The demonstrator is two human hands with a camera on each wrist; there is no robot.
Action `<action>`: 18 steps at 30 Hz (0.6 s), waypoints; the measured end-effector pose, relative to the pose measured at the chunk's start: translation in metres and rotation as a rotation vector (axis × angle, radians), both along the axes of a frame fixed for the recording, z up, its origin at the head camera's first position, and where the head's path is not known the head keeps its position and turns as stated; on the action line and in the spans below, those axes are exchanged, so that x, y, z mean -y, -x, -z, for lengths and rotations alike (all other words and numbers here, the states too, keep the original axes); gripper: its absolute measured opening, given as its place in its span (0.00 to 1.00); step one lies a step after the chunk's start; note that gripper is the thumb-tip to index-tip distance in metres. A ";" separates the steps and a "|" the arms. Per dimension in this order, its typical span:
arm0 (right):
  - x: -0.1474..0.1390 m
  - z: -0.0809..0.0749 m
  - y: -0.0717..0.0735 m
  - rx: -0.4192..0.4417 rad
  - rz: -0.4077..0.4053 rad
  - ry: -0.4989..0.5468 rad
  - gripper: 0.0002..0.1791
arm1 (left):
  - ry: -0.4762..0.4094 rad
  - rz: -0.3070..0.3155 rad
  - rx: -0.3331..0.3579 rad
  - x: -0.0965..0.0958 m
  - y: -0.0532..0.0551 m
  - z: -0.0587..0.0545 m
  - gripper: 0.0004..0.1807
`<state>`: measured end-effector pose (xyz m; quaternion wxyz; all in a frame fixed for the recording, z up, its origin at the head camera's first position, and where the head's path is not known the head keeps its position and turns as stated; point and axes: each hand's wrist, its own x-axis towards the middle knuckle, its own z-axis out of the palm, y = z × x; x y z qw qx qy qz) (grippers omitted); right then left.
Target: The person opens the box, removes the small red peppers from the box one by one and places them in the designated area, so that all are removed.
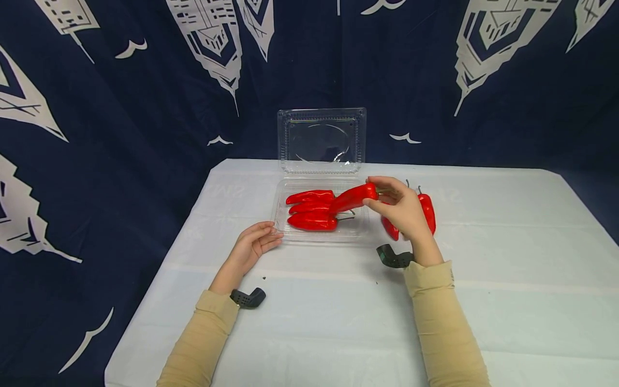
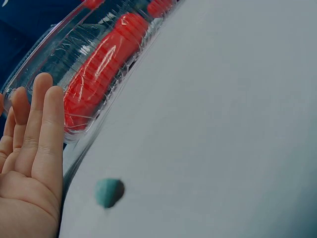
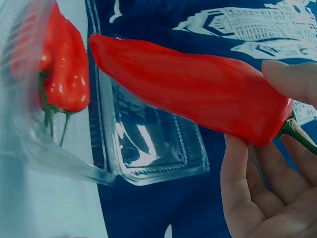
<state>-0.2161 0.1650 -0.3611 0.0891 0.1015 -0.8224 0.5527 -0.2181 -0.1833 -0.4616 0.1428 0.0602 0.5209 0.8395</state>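
Note:
In the head view my right hand (image 1: 398,207) pinches a red pepper (image 1: 355,197) near its stem end, between thumb and fingers. The pepper slants over the right part of a clear plastic clamshell box (image 1: 358,232), its tip toward the left. Inside the box several red peppers (image 1: 311,221) lie side by side, stems to the right. The right wrist view shows the held pepper (image 3: 193,89) with its green stem beside my palm. My left hand (image 1: 256,243) rests at the box's front left corner, and in the left wrist view its fingers (image 2: 52,119) are extended beside the box wall.
The box lid (image 1: 321,141) stands raised behind the base. More red peppers (image 1: 427,212) lie on the white table (image 1: 309,322) to the right, partly hidden by my right hand. A small dark speck (image 1: 264,278) lies near my left wrist. A dark blue patterned cloth (image 1: 401,80) hangs behind.

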 end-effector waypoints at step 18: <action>-0.025 -0.010 -0.007 -0.051 0.187 0.179 0.24 | 0.010 -0.002 -0.004 0.000 -0.001 -0.001 0.15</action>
